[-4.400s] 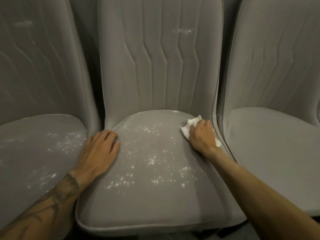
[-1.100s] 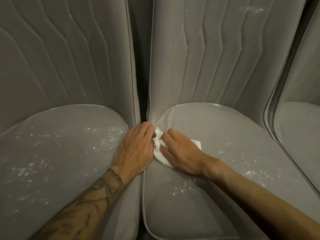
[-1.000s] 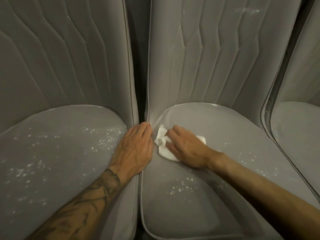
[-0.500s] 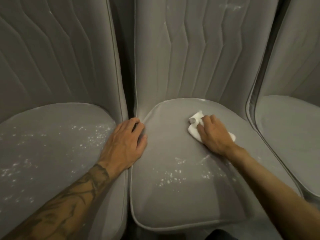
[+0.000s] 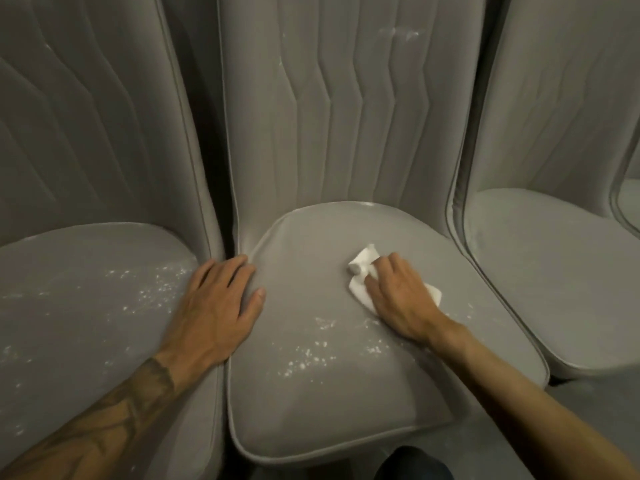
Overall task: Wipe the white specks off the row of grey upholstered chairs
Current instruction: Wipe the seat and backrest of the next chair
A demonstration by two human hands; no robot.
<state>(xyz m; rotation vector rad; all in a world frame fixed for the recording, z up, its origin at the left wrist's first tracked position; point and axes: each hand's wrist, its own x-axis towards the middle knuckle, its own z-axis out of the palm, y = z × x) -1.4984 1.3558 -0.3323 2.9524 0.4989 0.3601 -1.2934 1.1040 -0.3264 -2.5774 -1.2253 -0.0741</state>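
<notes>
Three grey upholstered chairs stand side by side. My right hand [image 5: 398,299] presses a crumpled white cloth [image 5: 362,270] flat onto the middle chair seat [image 5: 311,410], its fingers curled over the cloth. White specks [image 5: 304,362] lie on the front half of that seat, and a faint white smear [image 5: 398,32] marks its backrest. My left hand [image 5: 218,306] rests flat with spread fingers across the seam between the left chair seat [image 5: 69,341] and the middle one. More white specks [image 5: 152,285] are scattered over the left seat.
The right chair seat [image 5: 554,289] shows no specks. A dark narrow gap [image 5: 214,168] runs between the left and middle backrests. A dark object [image 5: 412,462] sits below the middle seat's front edge, over grey floor [image 5: 485,445].
My right hand has slid the cloth from the middle seat's left rear corner rightward across the seat. The seat's rear half now shows few specks. My left hand stays at the seam.
</notes>
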